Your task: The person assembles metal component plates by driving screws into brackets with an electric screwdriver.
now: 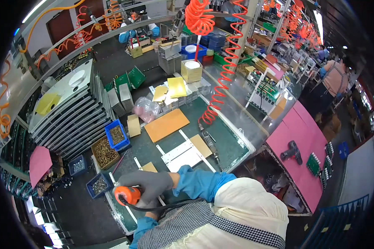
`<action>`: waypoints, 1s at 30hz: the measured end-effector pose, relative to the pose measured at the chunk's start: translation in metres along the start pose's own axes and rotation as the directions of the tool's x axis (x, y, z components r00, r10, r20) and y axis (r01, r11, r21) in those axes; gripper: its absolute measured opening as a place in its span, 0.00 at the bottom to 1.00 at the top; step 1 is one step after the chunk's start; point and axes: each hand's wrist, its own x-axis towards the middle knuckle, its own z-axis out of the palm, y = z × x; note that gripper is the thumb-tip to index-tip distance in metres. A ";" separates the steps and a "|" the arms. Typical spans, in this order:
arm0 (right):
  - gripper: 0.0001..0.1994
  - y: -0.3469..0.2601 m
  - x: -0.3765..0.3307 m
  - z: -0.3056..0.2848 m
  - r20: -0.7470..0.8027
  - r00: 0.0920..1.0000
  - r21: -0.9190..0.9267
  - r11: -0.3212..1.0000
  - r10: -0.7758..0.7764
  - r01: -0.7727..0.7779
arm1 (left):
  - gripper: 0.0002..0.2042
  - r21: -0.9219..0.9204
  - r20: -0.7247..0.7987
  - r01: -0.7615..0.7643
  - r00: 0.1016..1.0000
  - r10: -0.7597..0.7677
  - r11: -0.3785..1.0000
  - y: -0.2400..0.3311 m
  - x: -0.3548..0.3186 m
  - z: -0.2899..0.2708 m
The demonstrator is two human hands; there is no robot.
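My right hand point(151, 181), in a grey glove with a blue sleeve behind it, reaches across to the bench's near left edge. Its fingers curl round an orange-ended power tool point(127, 195) with a black cord running back toward my body. My left hand point(146, 206), also gloved, lies just below, close against the tool; its fingers are mostly hidden. The tool's working end is out of sight. Beyond the hands, white slotted metal plates point(182, 156) and thin white strips rest on the green bench top point(232, 154), partly over tan boards. A pneumatic screwdriver point(210, 144) on a red coiled hose point(223, 89) lies to their right.
Left of the bench are a blue bin point(117, 135) and a carton point(104, 153) of brass-coloured screws, plus smaller blue bins point(99, 185). Stacked metal panels point(70, 108) rise at far left. An orange-brown board point(167, 125) lies farther back. A cordless drill point(292, 152) rests on pink sheeting point(295, 124).
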 end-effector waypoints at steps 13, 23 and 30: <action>0.25 0.029 0.001 0.027 -0.251 0.965 -0.160 0.980 0.076 -0.119 | 0.14 0.778 0.203 -0.456 0.834 0.513 0.432 0.015 -0.001 0.001; 0.25 0.030 -0.003 0.033 -0.507 0.862 -0.188 0.978 -0.020 -0.088 | 0.18 -0.299 -0.021 0.033 0.999 -0.042 0.954 -0.007 0.032 0.006; 0.26 0.030 0.009 0.041 -0.557 0.831 -0.235 0.961 -0.009 -0.147 | 0.17 0.216 -0.095 -0.243 0.959 0.268 0.946 0.026 0.020 0.016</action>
